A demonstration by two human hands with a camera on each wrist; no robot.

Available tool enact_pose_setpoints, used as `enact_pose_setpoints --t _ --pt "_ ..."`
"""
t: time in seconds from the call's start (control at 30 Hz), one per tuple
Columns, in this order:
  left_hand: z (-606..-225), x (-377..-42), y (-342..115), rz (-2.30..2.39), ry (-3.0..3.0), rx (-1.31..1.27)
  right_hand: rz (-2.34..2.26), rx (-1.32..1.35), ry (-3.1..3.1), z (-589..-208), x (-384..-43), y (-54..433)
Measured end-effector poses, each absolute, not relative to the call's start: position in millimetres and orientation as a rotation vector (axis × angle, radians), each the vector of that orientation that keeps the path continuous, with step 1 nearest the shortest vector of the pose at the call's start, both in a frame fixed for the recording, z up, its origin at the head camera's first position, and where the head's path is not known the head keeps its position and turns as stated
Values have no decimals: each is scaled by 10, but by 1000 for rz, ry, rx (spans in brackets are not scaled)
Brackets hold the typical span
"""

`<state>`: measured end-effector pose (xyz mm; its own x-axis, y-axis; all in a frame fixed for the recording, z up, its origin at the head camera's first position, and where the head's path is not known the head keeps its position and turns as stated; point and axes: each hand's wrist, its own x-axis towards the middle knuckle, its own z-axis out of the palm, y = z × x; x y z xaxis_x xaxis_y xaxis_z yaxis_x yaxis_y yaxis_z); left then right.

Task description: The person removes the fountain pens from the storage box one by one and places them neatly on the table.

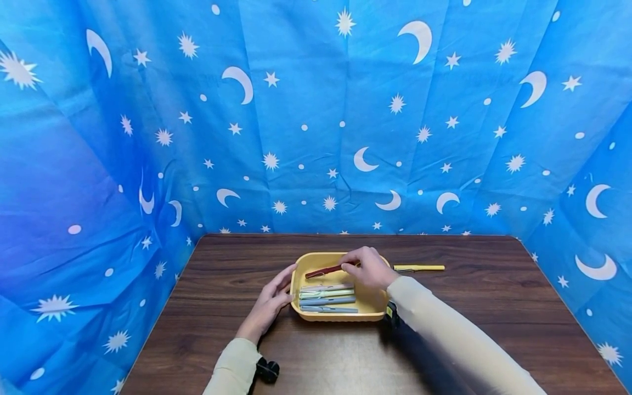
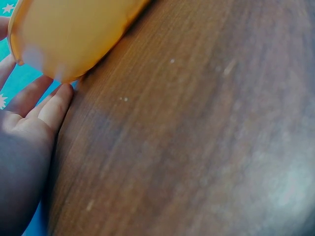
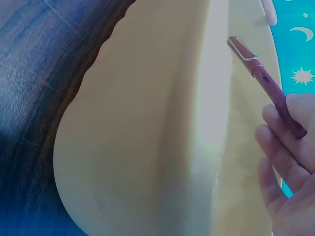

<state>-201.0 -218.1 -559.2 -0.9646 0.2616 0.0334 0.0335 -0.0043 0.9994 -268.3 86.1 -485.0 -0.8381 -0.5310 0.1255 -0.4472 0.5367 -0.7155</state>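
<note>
My right hand [image 1: 370, 267] pinches the end of a dark red pen [image 1: 323, 271] between thumb and fingers. The pen's metal clip end points left, over the far side of a yellow tray [image 1: 340, 317]. In the right wrist view, the red pen [image 3: 268, 86] slants away from the fingertips. Against the tray's left side rests my left hand [image 1: 269, 304], fingers extended along the outer wall, as the left wrist view also shows. Several pens lie side by side in the tray's left part, among them a light green pen [image 1: 333, 294] and a blue pen [image 1: 328, 300].
A yellow pen [image 1: 419, 268] lies on the brown wooden table [image 1: 494, 307], just right of the tray. Blue cloth [image 1: 316, 109] with white moons and stars hangs behind the table and at both sides.
</note>
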Motion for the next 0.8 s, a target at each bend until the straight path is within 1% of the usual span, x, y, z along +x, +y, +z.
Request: enact_pose_setpoints --t 0.53,0.8 --pt "-5582 -2006 -2185 2084 2103 301 -1337 -729 2695 -4810 -2645 963" --pt "-5579 -2004 -2187 2086 2097 302 -1445 -744 2664 -4785 -2620 1061"
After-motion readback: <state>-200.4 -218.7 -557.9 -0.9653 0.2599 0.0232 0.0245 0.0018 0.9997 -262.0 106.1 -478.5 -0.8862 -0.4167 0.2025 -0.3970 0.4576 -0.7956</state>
